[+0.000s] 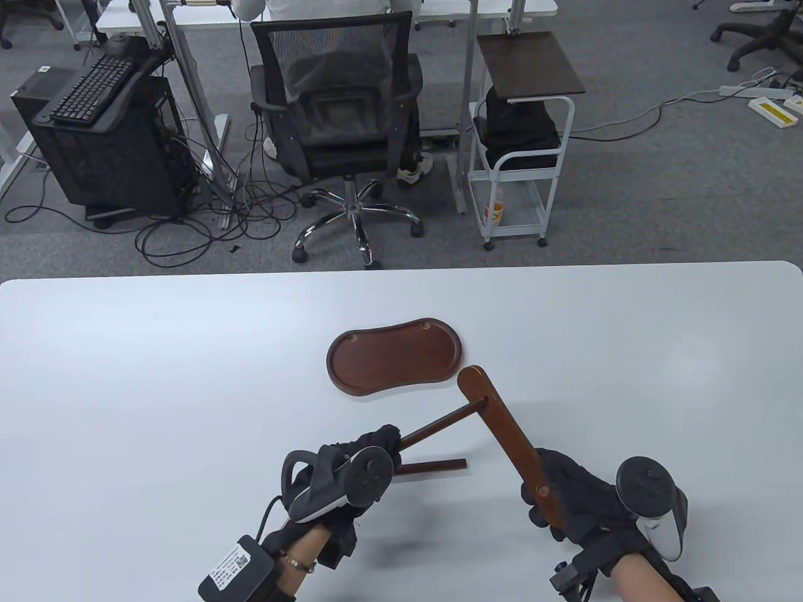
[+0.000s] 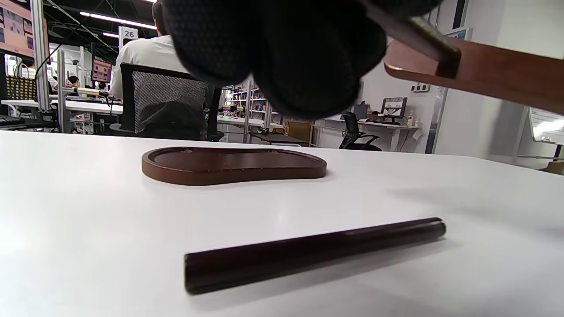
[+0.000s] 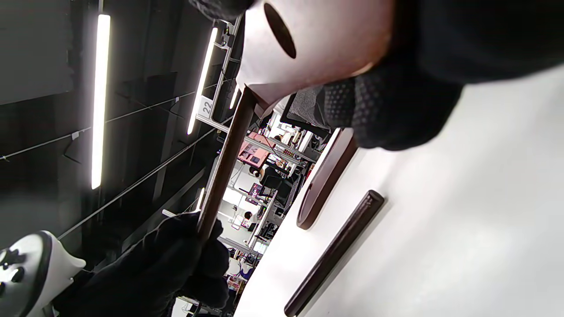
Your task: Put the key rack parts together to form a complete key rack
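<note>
1. We are holding the flat wooden bar (image 1: pixel 508 433) in our right hand (image 1: pixel 574 498), with that grip wrapped around its near end. The far end stays free for joining, raised just near the tray (image 1: pixel 394 355).

2. Our left hand (image 1: pixel 370 454) is pinching the near end of a thin rod (image 1: pixel 439 425), its grip clamped on the rod. The rod's far tip is meeting the bar close to the bar's far end, at what looks like a hole, so we judge the step in hand to be seating this rod in the bar. The left wrist view shows the tip square against the bar's face.

3. We are keeping both parts lifted off the table (image 1: pixel 157 376), probably so each hand can adjust the angle and push the joint along the rod's line.

4. A second rod (image 1: pixel 433 466) is lying flat on the table, nearer to us than the tray and just beside our left hand, within easy reach for the bar's other hole. That free hole (image 3: pixel 279 31) shows in the right wrist view beside our right fingers.

5. The tray is resting flat on the table, beyond both hands, with two small holes along its far edge. We judge these will take the rods' free ends.

6. The task looks to be at an early stage: one rod is being joined, while one rod and the tray are untouched.
</note>
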A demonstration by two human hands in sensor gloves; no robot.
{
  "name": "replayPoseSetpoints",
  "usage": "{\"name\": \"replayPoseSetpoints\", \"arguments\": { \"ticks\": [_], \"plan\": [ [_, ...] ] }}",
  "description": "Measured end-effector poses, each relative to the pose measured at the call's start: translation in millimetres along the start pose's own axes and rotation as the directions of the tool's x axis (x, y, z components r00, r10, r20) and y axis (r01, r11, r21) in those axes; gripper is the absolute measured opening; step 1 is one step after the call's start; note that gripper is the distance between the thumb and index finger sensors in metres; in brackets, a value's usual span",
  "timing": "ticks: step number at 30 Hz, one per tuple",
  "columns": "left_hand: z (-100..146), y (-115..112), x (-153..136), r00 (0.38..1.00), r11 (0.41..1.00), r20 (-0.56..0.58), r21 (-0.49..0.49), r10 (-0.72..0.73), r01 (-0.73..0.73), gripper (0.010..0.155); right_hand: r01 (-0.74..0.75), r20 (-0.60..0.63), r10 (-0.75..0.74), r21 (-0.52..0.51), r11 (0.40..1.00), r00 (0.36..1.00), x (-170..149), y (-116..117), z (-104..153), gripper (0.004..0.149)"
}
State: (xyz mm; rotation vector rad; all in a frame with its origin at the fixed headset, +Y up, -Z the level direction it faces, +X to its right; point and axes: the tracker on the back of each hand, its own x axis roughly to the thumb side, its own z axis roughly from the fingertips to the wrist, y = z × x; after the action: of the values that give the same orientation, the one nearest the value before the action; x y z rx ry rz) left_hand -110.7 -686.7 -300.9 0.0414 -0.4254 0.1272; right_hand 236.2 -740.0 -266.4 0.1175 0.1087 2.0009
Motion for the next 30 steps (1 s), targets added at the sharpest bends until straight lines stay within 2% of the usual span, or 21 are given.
{"name": "replayPoseSetpoints", "arguments": {
  "ticks": [8, 14, 18, 24, 30],
  "plan": [
    [2.3, 4.3, 2.1, 0.999, 0.998, 0.017, 0.053, 0.045, -0.046, 0.052, -0.051, 0.018, 0.049, 0.097, 0.994, 0.999, 0.7, 4.6, -0.8, 0.065],
    [2.1, 4.8, 1.3, 0.996, 0.995, 0.029, 0.044, 0.088, -0.090, 0.052, -0.121, 0.027, 0.118, 0.185, 0.975, 0.993, 2.7, 8.5, -1.0, 0.069],
    [1.9, 5.5, 1.9, 0.995, 0.994, 0.034, 0.045, 0.096, -0.098, 0.053, -0.198, 0.080, 0.187, 0.150, 0.969, 0.979, 7.8, 11.7, -0.2, 0.067],
    [4.0, 11.2, 9.9, 0.996, 0.997, 0.061, 0.036, 0.070, -0.073, 0.053, -0.396, 0.158, 0.376, 0.120, 0.910, 0.913, 16.2, 21.4, 4.1, 0.067],
    [6.3, 15.2, 13.6, 0.999, 0.997, 0.036, 0.061, 0.040, -0.042, 0.052, -0.450, 0.202, 0.427, 0.088, 0.889, 0.882, 21.2, 28.5, 6.4, 0.069]
  ]
}}
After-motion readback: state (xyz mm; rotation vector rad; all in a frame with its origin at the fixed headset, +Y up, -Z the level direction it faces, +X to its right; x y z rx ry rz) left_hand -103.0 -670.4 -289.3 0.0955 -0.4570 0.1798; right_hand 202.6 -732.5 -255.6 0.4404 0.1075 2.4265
